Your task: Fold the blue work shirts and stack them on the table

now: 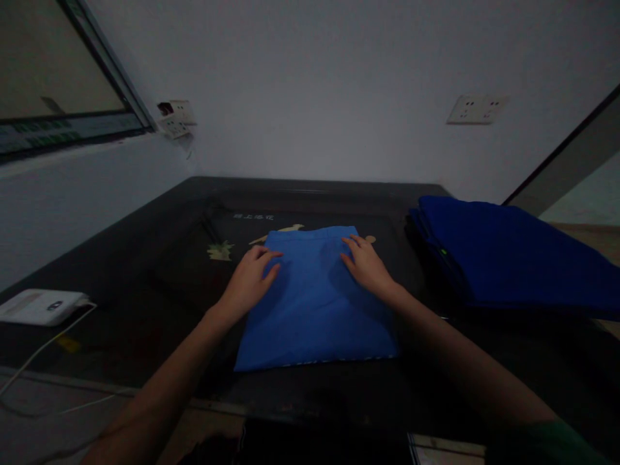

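A light blue cloth [317, 310], folded into a flat, roughly square shape, lies on the dark table [159, 252] in front of me. At its upper left edge is my left hand [250, 278], fingers apart and pointing inward over the cloth. My right hand [367, 263] is at the upper right edge, its fingers spread and the fingertips over the cloth. Neither hand grips anything. Whether the fingertips press on the fabric is hard to tell in the dim light.
Dark blue folded fabric [513, 255] is stacked on the table's right side. A white device [43, 307] with a cable [46, 347] lies at the far left. Behind the table stands a wall [314, 97] with sockets [477, 109].
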The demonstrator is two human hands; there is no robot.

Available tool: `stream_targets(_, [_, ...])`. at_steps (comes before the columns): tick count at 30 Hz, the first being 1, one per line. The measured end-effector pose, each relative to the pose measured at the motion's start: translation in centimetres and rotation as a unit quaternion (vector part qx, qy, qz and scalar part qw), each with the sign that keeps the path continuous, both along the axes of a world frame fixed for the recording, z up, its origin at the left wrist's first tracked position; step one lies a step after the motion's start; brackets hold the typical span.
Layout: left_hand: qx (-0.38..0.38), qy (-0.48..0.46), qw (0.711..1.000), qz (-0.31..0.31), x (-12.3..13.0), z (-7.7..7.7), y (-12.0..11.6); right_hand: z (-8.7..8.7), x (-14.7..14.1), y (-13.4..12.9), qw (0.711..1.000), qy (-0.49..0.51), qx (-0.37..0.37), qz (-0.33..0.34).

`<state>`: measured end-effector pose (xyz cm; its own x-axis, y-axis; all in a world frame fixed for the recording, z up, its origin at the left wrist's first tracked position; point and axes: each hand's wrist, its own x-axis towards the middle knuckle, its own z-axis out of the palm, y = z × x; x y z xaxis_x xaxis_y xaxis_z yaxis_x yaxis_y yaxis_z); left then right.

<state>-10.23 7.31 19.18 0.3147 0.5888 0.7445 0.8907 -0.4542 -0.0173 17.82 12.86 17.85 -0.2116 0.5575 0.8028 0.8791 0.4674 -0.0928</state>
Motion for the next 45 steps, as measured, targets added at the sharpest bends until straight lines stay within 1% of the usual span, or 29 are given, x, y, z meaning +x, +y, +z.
stream_targets(1, [0.013,0.028,0.999,-0.019,1.5,0.5,1.9,0.5,-1.4,0.9,1.000,-0.011,-0.016,-0.001])
stream_targets(2, [0.012,0.051,0.998,-0.020,2.8,0.7,3.8,0.8,-2.6,1.9,0.999,-0.021,-0.035,-0.007])
stream_targets(4, [-0.011,0.061,0.998,0.019,4.4,0.6,7.4,1.1,-4.2,3.7,0.996,-0.036,-0.075,-0.027])
stream_targets(6, [-0.040,0.063,0.996,0.059,4.7,0.0,9.8,0.9,-4.3,5.1,0.993,-0.042,-0.101,-0.050])
stream_targets(8, [-0.057,0.053,0.993,0.089,4.0,-0.5,11.1,0.2,-3.2,6.2,0.991,-0.034,-0.108,-0.072])
stream_targets(11, [-0.057,0.022,0.989,0.135,2.7,-1.1,11.4,-0.9,-1.0,7.1,0.988,0.003,-0.112,-0.110])
stream_targets(14, [-0.058,0.007,0.984,0.166,2.4,-1.3,11.2,-1.5,0.0,7.6,0.982,0.029,-0.124,-0.137])
stream_targets(17, [-0.074,-0.009,0.980,0.185,2.7,-1.1,11.1,-1.4,-0.1,7.4,0.980,0.043,-0.124,-0.148])
stream_targets(19, [-0.072,-0.016,0.977,0.200,2.8,-1.0,10.8,-1.2,-0.3,6.9,0.979,0.047,-0.117,-0.158])
stream_targets(21, [-0.049,-0.008,0.977,0.206,3.1,-1.1,9.8,-1.0,-0.3,5.8,0.981,0.037,-0.092,-0.168])
stream_targets(22, [-0.036,0.005,0.979,0.198,3.3,-1.3,9.1,-1.0,-0.3,5.0,0.983,0.024,-0.076,-0.164])
stream_targets(23, [-0.026,0.026,0.983,0.177,3.6,-1.7,8.1,-1.1,-0.4,4.1,0.987,0.006,-0.060,-0.148])
stream_targets(25, [-0.027,0.087,0.991,0.098,4.2,-2.7,5.7,-1.7,-0.7,2.1,0.994,-0.045,-0.049,-0.084])
stream_targets(27, [-0.050,0.143,0.988,0.012,4.6,-3.8,3.5,-3.0,-1.3,0.0,0.993,-0.098,-0.067,-0.012])
stream_targets(28, [-0.064,0.159,0.985,-0.016,4.6,-4.4,2.6,-3.8,-1.5,-0.8,0.990,-0.118,-0.079,0.012])
stream_targets(29, [-0.076,0.165,0.983,-0.027,4.5,-4.9,2.0,-4.6,-1.6,-1.5,0.987,-0.132,-0.087,0.023])
stream_targets(30, [-0.085,0.164,0.982,-0.026,4.3,-5.3,1.6,-5.4,-1.6,-2.1,0.986,-0.138,-0.090,0.022])
stream_targets(32, [-0.092,0.151,0.984,-0.006,3.6,-5.9,1.4,-6.7,-1.2,-2.6,0.988,-0.132,-0.083,0.002])
stream_targets(34, [-0.088,0.140,0.986,0.011,2.8,-6.2,1.7,-7.7,-0.2,-2.7,0.991,-0.114,-0.072,-0.024])
stream_targets(36, [-0.083,0.133,0.987,0.021,2.2,-6.3,2.1,-8.2,0.9,-2.7,0.992,-0.097,-0.068,-0.040])
stream_targets(39, [-0.076,0.130,0.988,0.038,2.0,-6.3,2.0,-8.4,2.3,-2.9,0.993,-0.084,-0.067,-0.050])
stream_targets(41, [-0.075,0.128,0.988,0.046,2.2,-6.5,1.3,-8.3,2.6,-3.5,0.993,-0.086,-0.060,-0.053])
stream_targets(43, [-0.083,0.136,0.987,0.026,2.7,-6.8,0.2,-8.1,2.1,-4.4,0.993,-0.102,-0.048,-0.034])
stream_targets(45, [-0.099,0.162,0.982,-0.022,3.2,-7.4,-1.1,-8.1,1.0,-5.5,0.989,-0.140,-0.042,0.023])
